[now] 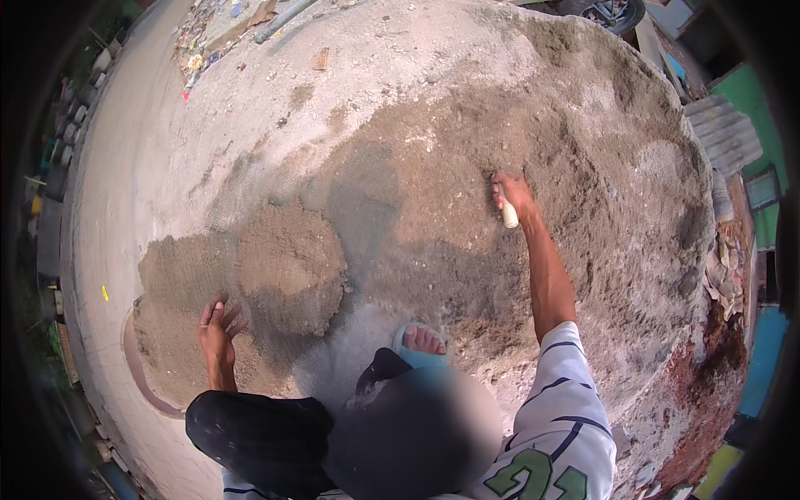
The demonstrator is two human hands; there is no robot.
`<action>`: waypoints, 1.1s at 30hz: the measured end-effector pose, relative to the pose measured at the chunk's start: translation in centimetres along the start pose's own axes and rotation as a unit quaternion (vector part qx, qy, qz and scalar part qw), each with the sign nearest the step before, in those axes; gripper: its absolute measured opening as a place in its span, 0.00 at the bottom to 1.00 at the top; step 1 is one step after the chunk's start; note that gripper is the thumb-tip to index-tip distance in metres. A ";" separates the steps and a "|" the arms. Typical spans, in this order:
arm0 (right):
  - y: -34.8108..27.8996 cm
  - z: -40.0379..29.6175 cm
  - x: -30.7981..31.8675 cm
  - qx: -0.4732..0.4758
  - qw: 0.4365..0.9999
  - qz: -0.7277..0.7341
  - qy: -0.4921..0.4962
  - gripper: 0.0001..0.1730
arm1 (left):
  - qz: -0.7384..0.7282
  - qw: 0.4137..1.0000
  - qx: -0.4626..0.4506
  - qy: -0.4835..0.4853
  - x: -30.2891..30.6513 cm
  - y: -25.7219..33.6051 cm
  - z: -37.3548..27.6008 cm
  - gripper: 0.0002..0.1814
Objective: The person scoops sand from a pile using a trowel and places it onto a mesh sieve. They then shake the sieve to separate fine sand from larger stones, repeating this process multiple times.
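My right hand [512, 190] is closed around the pale handle [510, 216] of a hand tool, whose working end is hidden in the sand. It is low on the broad slope of brown sand [450, 169]. On the left, a round heap of damp sand [290, 262] lies on a sheet of fine mesh [240, 194]. My left hand [219, 337] is beside that heap, fingers apart and slightly blurred, above finer sand [181, 269]. Whether its fingertips touch the mesh I cannot tell. A curved pinkish rim [140, 381] borders the finer sand.
My foot in a light blue sandal [422, 347] stands between the heap and the slope. A paved road [112, 206] runs along the left. Litter [197, 62] and a grey pipe [284, 20] lie at the top. A wheel [612, 12] and corrugated sheet [725, 134] are beyond the sand.
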State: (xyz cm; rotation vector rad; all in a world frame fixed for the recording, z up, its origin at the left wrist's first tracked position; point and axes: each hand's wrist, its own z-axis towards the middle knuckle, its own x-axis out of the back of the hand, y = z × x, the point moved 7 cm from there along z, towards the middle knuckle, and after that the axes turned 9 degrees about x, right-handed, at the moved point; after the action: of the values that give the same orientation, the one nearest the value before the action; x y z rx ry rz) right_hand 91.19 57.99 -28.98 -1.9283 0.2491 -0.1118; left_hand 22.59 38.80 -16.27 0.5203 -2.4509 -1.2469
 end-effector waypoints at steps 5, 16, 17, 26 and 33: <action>0.4 -1.9 -0.7 0.067 0.995 -0.049 0.061 0.08 | 0.009 1.000 -0.004 -0.003 -1.7 0.6 -0.9 0.24; -5.9 -14.4 -14.0 0.092 0.975 -0.158 -0.123 0.11 | 0.001 1.000 -0.001 -0.010 -0.9 0.9 0.0 0.22; -6.4 -15.6 -16.0 0.093 0.967 -0.186 -0.147 0.12 | -0.002 1.000 0.000 -0.010 -1.0 0.9 -0.1 0.21; -7.0 -17.3 -20.4 0.275 0.892 -0.344 -0.100 0.15 | -0.002 1.000 0.001 -0.010 -0.4 0.2 0.0 0.21; 2.6 -14.7 -4.8 0.128 0.919 -0.373 0.023 0.20 | -0.017 1.000 -0.007 -0.022 0.4 -0.7 1.4 0.22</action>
State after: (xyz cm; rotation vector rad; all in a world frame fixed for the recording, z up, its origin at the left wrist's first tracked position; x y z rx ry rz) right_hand 83.32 44.81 -25.87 -1.6650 -0.4653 -0.6620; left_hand 21.66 39.23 -17.55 0.5374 -2.4786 -1.3005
